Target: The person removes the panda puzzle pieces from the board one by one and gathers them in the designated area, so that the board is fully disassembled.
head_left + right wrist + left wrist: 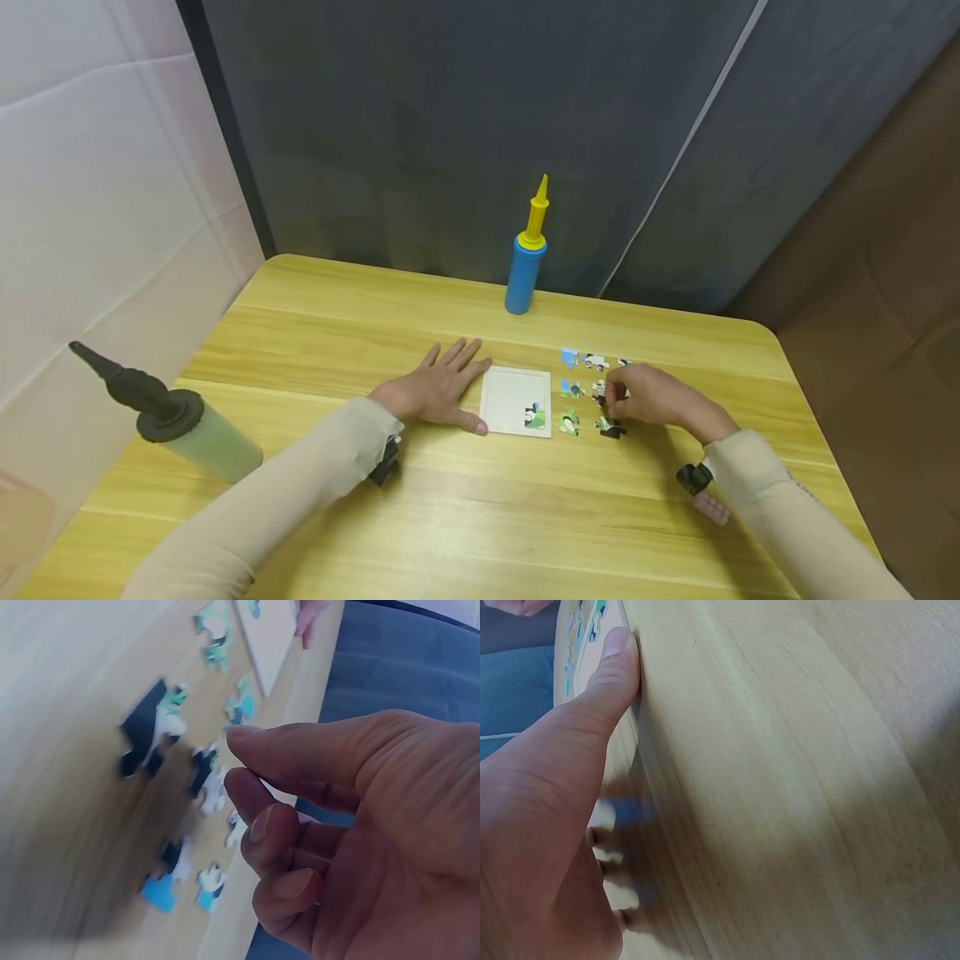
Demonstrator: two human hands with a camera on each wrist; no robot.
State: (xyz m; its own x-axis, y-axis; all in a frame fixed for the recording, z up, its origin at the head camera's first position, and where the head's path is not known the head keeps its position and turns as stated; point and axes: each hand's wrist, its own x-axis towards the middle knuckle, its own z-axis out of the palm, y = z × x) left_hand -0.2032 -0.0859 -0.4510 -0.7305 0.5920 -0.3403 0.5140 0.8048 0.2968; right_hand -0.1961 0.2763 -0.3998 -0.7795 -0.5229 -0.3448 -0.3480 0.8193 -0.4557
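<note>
My left hand [438, 390] lies on the table with its fingers spread, left of a white puzzle tray [517, 375]. Its thumb [615, 675] rests at the tray's near edge. One puzzle piece [535, 417] in green, black and white sits in the tray's near right corner. Above the loose pieces on the right hovers my right hand [648, 396], fingers bent. In the right wrist view, a gap shows between its thumb and index finger, with nothing held. A black-and-white piece [206, 776] lies just beyond those fingertips. Another piece [154, 727] with a black corner lies nearby.
Several more loose pieces, among them a blue one [570, 357] and a green one [569, 422], lie right of the tray. A blue and yellow hand pump [523, 275] stands behind. Another green and black pump [217, 442] stands left. A pink block [711, 508] lies beneath the right forearm.
</note>
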